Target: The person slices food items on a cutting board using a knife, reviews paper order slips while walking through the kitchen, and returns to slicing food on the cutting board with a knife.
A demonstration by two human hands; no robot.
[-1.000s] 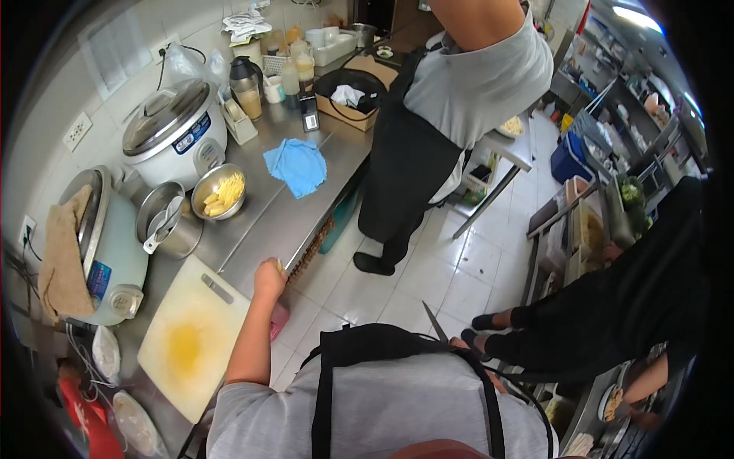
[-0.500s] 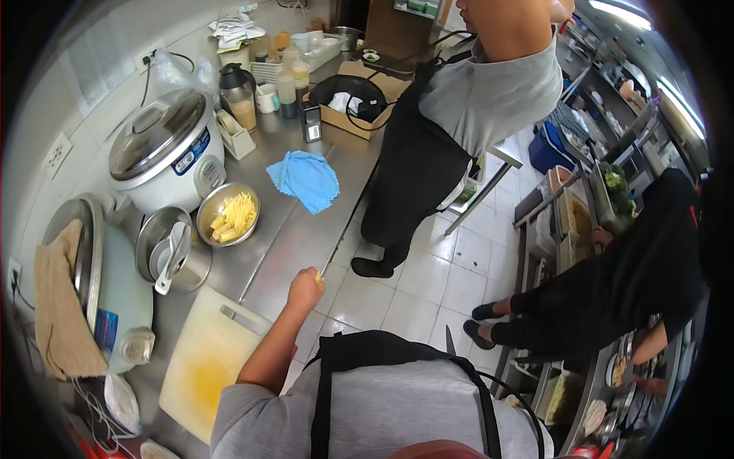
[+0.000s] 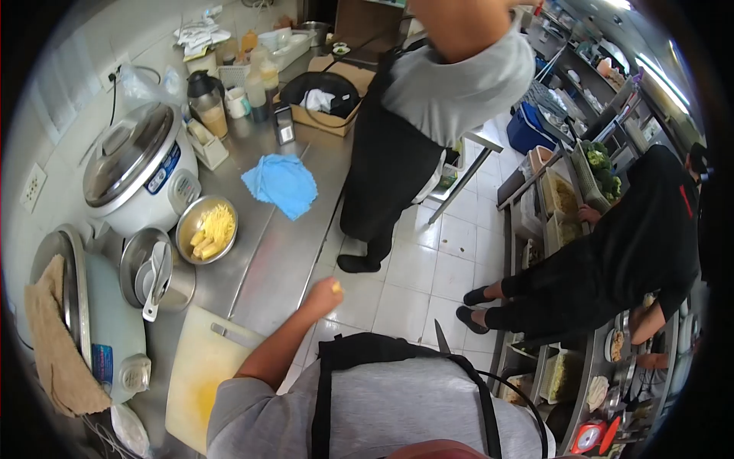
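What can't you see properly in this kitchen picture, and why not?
All in the head view:
Right hand: hidden behind the grey shirt; only a knife blade pokes out.
Yellow piece in the left hand: mostly covered by the grip.
Inside of the white cooker: hidden by its lid.
Blue label on that cooker: too small to read.

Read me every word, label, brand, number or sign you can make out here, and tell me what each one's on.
None can be read for certain.
Blue label on the white cooker: too small.
Blue label on the pale green cooker: too blurred.
White label on the small black device: too small.
Dial with a red surround: markings too small.
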